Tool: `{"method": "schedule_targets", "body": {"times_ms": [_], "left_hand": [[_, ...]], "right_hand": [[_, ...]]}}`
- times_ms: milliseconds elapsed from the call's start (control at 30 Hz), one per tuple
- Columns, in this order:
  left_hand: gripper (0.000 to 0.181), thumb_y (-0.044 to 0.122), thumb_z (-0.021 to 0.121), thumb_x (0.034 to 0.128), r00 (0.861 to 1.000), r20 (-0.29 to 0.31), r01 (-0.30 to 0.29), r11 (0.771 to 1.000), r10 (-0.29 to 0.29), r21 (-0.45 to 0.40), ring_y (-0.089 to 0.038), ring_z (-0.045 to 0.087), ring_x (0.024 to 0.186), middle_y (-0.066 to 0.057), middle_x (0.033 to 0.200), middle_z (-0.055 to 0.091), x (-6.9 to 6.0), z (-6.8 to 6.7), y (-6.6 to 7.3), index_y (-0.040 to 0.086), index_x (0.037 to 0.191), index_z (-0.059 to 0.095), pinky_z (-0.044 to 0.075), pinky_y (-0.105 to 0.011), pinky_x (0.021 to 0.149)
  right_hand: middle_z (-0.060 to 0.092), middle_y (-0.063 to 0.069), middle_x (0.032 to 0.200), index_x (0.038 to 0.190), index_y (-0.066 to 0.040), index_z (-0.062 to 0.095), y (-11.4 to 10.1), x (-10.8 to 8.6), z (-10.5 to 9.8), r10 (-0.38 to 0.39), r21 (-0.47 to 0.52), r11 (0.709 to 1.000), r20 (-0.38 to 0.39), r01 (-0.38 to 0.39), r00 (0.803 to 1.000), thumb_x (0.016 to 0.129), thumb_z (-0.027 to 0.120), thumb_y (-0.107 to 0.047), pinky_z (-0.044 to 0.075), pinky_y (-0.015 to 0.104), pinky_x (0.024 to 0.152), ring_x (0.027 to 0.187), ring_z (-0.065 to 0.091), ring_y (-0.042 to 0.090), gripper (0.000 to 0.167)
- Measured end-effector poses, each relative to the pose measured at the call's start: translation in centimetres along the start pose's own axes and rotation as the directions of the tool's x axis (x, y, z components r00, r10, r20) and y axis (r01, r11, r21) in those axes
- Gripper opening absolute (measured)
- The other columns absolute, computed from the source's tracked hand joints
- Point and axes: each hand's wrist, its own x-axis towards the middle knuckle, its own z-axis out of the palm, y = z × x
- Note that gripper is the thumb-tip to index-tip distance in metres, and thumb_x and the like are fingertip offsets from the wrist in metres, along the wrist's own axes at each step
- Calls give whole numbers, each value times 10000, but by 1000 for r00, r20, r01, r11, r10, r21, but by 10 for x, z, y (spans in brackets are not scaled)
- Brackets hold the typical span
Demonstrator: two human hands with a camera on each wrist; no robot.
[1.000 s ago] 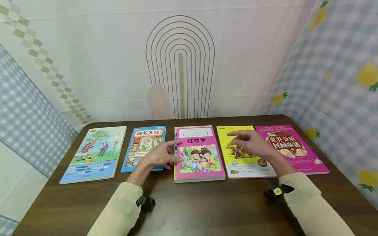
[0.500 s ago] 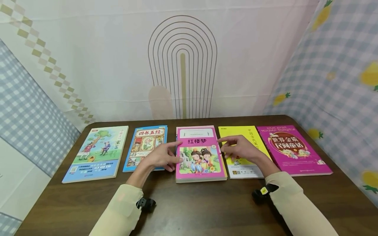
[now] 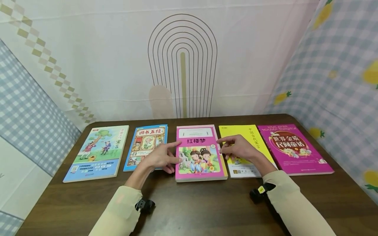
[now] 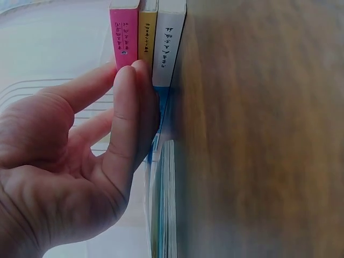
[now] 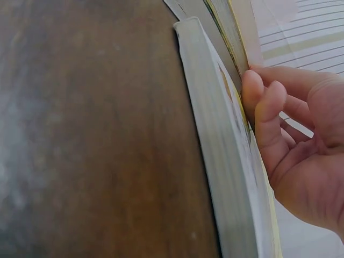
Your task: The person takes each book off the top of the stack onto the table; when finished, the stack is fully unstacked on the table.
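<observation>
A pink book (image 3: 198, 149) lies on top of a stack in the middle of the table. In the left wrist view, a yellow spine (image 4: 147, 32) and a white-and-blue spine (image 4: 167, 40) show under it. My left hand (image 3: 160, 156) touches the stack's left side, fingertips against the spines. On the other side, my right hand (image 3: 240, 148) reaches over a yellow book (image 3: 236, 131). Its fingertips touch the stack's right page edges, seen also in the right wrist view. Neither hand wraps round the stack.
Left of the stack lie a blue book (image 3: 146, 139) and a green-and-blue book (image 3: 97, 152). A magenta book (image 3: 295, 154) lies at the far right. The brown table (image 3: 189, 206) meets a patterned cloth (image 3: 124, 65) at its back edge.
My right hand has moved left from above the yellow book to the stack's right edge. The stack's lower books no longer stick out at its left side. My left hand stays there.
</observation>
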Motion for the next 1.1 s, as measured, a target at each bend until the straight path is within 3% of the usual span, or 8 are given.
{"method": "schedule_targets", "body": {"times_ms": [433,733,933,1100], "left_hand": [[798,104,712,1014,999,46,-16,1000,16,-12,-206,697,549,-195,919,707,-9,-3,-4,272,1683,310,616,-336,527],[822,89,700,1017,997,79,-18,999,21,-43,-201,695,533,-224,888,704,-15,-7,-9,249,1696,265,620,-348,525],[774,91,707,1011,993,107,-51,998,55,-41,-206,689,566,-190,949,648,-15,-10,-12,289,1668,348,623,-338,546],[732,93,730,992,991,110,-76,997,78,-23,-201,671,579,-160,898,613,-15,-11,-13,247,1638,423,619,-338,549]], "right_hand": [[683,136,986,1434,-107,662,3,2,0,39,15,999,-3,-39,999,956,787,-177,527,243,529,629,654,199,499],[659,131,979,1457,-64,633,1,1,2,13,23,1000,4,-13,1000,959,785,-175,532,252,518,625,654,182,532],[666,131,980,1462,-84,635,1,0,3,16,-1,1000,-14,-16,1000,958,792,-187,528,241,529,627,657,187,538],[674,129,978,1467,-87,631,3,0,4,11,6,1000,-12,-11,1000,955,794,-185,540,244,539,625,656,185,547]]}}
